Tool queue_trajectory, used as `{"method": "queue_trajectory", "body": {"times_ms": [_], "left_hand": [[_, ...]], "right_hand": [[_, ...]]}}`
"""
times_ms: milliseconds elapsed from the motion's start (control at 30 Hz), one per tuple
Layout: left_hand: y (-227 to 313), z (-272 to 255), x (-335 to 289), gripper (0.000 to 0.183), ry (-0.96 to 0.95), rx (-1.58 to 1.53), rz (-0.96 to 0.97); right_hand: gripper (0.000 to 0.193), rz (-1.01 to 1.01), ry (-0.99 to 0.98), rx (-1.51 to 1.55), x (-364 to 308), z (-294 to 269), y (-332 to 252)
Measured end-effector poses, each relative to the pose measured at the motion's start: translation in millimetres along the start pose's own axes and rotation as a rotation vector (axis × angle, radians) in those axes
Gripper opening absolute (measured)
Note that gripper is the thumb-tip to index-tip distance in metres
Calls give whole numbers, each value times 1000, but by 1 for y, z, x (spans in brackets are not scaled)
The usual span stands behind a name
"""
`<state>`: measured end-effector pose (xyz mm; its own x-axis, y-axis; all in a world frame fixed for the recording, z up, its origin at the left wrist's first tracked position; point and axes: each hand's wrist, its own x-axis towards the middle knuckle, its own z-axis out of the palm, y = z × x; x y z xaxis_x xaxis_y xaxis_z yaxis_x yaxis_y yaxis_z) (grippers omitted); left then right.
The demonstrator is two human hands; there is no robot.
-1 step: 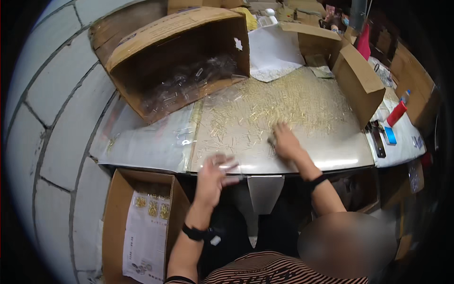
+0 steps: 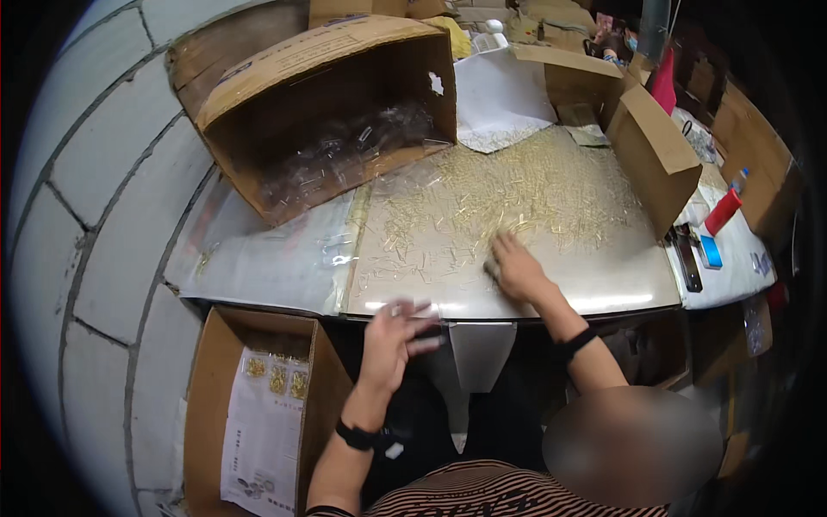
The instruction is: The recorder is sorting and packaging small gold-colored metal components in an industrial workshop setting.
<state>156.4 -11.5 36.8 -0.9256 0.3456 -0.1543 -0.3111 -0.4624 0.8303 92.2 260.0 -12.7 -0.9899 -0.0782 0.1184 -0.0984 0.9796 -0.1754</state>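
Observation:
My right hand (image 2: 517,270) rests at the near edge of a spread of thin gold-coloured pins (image 2: 517,202) on a smooth pale worktop (image 2: 594,284). Its fingers reach out over the pins, slightly apart, and a dark covering shows near the thumb. My left hand (image 2: 389,349) hangs just in front of the table's near edge, fingers and thumb curved around a gap. Something see-through seems to sit between them, but motion blur hides what it is. Each wrist wears a black band.
A large cardboard box (image 2: 325,34) with small clear plastic cases (image 2: 370,138) lies on its side at the back left. Below left, an open carton (image 2: 200,414) holds paper and gold-filled packs (image 2: 278,379). Cardboard (image 2: 659,129), a red cylinder (image 2: 722,212) and a blue box (image 2: 710,251) stand right.
My right hand has drawn slightly toward me and to the left over the pins. My left hand sits a little lower, still blurred at the fingers.

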Motion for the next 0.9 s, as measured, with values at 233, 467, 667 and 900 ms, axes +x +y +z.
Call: {"method": "queue_trajectory", "body": {"times_ms": [233, 467, 667, 900], "left_hand": [[-94, -80, -80, 35, 169, -70, -372], [-171, -70, -58, 35, 92, -65, -546], [-194, -51, -42, 42, 42, -107, -592], [-184, -42, -42, 50, -40, -160, -574]], "right_hand": [[53, -23, -55, 151, -20, -19, 0], [48, -42, -81, 316, -27, -20, 1], [47, 234, 324, 761, -56, -8, 1], [44, 86, 190, 236, -112, -17, -86]]}}
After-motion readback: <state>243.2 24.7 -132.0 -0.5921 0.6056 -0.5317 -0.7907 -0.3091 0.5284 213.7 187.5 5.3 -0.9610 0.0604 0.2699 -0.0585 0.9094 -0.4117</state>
